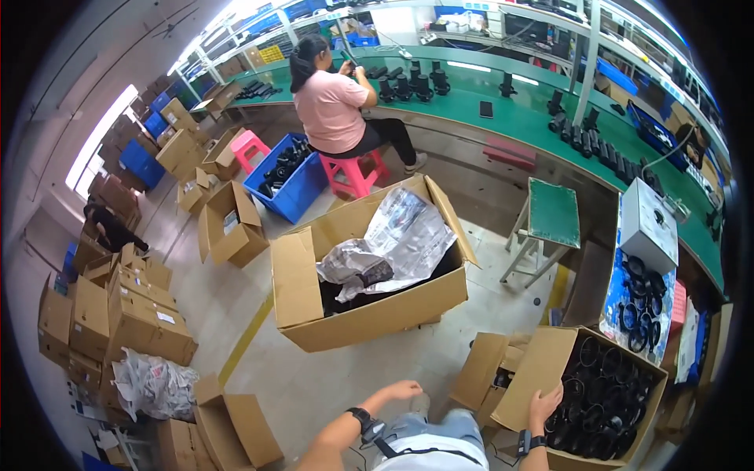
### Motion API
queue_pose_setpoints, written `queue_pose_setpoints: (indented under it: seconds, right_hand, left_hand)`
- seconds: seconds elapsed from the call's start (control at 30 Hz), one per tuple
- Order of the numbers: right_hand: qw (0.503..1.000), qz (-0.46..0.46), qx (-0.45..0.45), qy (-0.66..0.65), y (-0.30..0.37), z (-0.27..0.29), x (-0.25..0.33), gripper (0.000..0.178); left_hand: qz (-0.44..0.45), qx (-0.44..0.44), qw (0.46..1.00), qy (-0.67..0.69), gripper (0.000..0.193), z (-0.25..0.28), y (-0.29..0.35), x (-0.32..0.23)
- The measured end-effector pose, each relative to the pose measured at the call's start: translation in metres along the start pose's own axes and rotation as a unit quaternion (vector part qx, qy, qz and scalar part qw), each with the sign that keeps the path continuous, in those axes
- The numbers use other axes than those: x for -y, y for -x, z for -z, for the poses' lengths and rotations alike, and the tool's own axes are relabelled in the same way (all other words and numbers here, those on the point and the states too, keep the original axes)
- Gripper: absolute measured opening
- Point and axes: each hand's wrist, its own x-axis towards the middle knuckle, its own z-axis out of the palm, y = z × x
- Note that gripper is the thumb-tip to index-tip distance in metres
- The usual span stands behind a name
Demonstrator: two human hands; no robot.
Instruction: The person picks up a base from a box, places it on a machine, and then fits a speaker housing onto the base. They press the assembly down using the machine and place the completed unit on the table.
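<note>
My right hand (pixel 544 406) is at the edge of a raised flap (pixel 534 369) on a cardboard box, fingers closed over it. That cardboard box (pixel 662 385) stands at my lower right, full of black parts with round rings (pixel 605 392). Held low in front of my body, my left hand (pixel 400 391) has nothing in it; its fingers are loosely stretched and touch no object. Ahead of me stands a large open cardboard box (pixel 377 318) with crumpled silvery-grey wrapping (pixel 408 235) over dark contents. A smaller open box (pixel 481 369) sits just left of the ringed parts.
Beyond, a person in pink (pixel 334 114) sits on a pink stool (pixel 353 177) at a green workbench (pixel 455 86) with black parts. A blue crate (pixel 294 196), a green-topped stool (pixel 554 212) and stacked cartons (pixel 141 314) surround the floor. Another person (pixel 114 228) bends far left.
</note>
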Motion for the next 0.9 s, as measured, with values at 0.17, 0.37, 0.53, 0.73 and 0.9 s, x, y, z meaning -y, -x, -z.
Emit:
queue_pose_setpoints:
  seconds: [0.17, 0.37, 0.53, 0.73, 0.9]
  right_hand:
    - [0.999, 0.0, -0.038, 0.023, 0.003, -0.009, 0.003, 0.066]
    - [0.993, -0.078, -0.029, 0.078, 0.002, -0.008, 0.037, 0.067]
    - [0.979, -0.156, -0.112, 0.065, -0.028, -0.009, 0.064, 0.054]
    - [0.947, -0.289, -0.138, 0.003, -0.086, -0.015, 0.084, 0.051]
    - [0.949, -0.229, -0.204, -0.068, -0.161, -0.006, 0.065, 0.039]
  left_hand:
    - [-0.018, -0.042, 0.99, -0.131, 0.045, 0.068, -0.05, -0.085]
    - [-0.098, 0.007, 0.972, -0.212, 0.046, 0.113, -0.12, -0.176]
    - [-0.194, -0.016, 0.906, -0.375, 0.041, 0.162, -0.192, -0.209]
    - [-0.08, 0.135, 0.966, -0.207, 0.047, 0.18, -0.251, -0.268]
    - [-0.113, 0.201, 0.959, -0.162, 0.043, 0.149, -0.336, -0.317]
